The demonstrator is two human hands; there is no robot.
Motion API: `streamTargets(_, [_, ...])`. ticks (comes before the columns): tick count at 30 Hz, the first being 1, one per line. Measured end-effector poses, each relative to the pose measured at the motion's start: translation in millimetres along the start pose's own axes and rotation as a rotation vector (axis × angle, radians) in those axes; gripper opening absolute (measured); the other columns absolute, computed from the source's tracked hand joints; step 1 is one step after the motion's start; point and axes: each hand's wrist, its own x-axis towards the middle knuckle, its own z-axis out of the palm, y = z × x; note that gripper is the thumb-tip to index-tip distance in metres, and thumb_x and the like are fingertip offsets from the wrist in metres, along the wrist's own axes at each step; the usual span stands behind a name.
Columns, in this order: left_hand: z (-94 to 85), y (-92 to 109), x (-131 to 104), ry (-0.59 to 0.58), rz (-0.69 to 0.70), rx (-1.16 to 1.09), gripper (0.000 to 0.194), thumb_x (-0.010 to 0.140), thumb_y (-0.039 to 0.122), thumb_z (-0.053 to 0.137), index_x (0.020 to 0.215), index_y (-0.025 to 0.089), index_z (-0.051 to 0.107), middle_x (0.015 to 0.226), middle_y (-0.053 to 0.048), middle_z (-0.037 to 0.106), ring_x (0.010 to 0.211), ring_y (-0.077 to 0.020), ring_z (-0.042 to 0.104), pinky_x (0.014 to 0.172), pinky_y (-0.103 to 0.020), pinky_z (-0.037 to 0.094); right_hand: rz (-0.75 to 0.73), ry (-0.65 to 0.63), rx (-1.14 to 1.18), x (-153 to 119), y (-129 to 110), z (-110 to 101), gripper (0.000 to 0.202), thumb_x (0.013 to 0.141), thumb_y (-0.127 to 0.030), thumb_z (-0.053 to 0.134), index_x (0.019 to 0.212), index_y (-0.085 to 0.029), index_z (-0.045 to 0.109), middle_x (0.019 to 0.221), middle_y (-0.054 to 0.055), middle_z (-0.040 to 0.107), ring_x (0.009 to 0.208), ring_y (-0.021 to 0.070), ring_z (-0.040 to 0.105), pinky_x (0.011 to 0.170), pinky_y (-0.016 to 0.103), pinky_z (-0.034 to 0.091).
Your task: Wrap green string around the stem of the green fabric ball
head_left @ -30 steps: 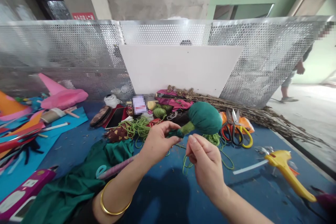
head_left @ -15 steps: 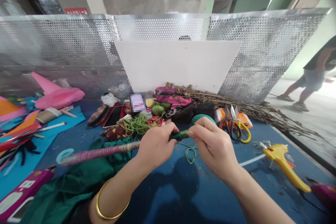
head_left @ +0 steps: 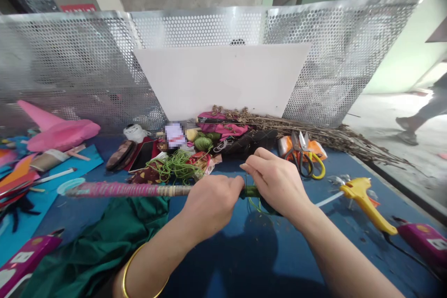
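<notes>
The stick point(head_left: 139, 190) has just swung down to lie nearly level across the view, pink-wrapped length to the left, where half a second ago it slanted up to the right. The left hand point(head_left: 209, 205) is closed around it near the green end point(head_left: 251, 191), thumb and forefinger pressed together at the edge of the green wrapping. The right hand point(head_left: 284, 186) has moved in over that end, its fingers bent down on it; the round green head, plain to see a second ago, is now mostly hidden there. A fine strand of thread point(head_left: 246, 178) rises from the stick to the right fingertips, but whether they pinch it I cannot tell. More thread loops below.

With the two hands close together, the stick looks steadier and the strand easier to keep taut, I judge; the loose loops could still snag or slip under the fingers.

Elsewhere, little has altered on the surface point(head_left: 244, 256): the green cloth point(head_left: 104, 237) lies rumpled under the pink-wrapped length, while the scissors point(head_left: 303, 153) and the glue gun point(head_left: 366, 200) rest untouched to the right. Beyond, a passer-by's legs point(head_left: 421, 116) are blurred by motion.
</notes>
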Motion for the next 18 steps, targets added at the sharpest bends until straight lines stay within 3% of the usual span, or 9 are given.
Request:
streamTargets(4, [0.1, 5.3, 1.4, 0.047, 0.076, 0.045, 0.018, 0.082, 0.005, 0.042, 0.083, 0.018, 0.054, 0.060, -0.001, 0.058, 0.055, -0.0192, 0.057, 0.049, -0.029, 0.040, 0.061, -0.062, -0.022, 3.0, 2.2, 0.4, 0.034, 0.097, -0.031, 0.049, 0.065, -0.019, 0.055, 0.071, -0.001, 0.050, 0.055, 0.0102, 0.046, 0.050, 0.025, 0.022])
streamTargets(7, [-1.4, 7.4, 2.9, 0.079, 0.102, 0.061, 0.023, 0.084, 0.005, 0.039, 0.095, 0.016, 0.056, 0.060, 0.000, 0.057, 0.052, -0.0190, 0.054, 0.048, -0.030, 0.039, 0.073, -0.059, -0.055, 3.6, 3.8, 0.9, 0.034, 0.096, -0.031, 0.050, 0.065, -0.019, 0.056, 0.070, -0.001, 0.049, 0.054, 0.0104, 0.044, 0.049, 0.026, 0.020])
streamTargets(18, [4.7, 3.3, 2.4, 0.109, 0.169, 0.040, 0.024, 0.089, 0.007, 0.041, 0.099, 0.014, 0.062, 0.079, -0.006, 0.068, 0.067, -0.0217, 0.063, 0.057, -0.033, 0.048, 0.107, -0.038, -0.135, 3.9, 3.9, 8.1, 0.034, 0.096, -0.032, 0.051, 0.067, -0.020, 0.060, 0.071, 0.000, 0.053, 0.053, 0.0112, 0.045, 0.047, 0.027, 0.019])
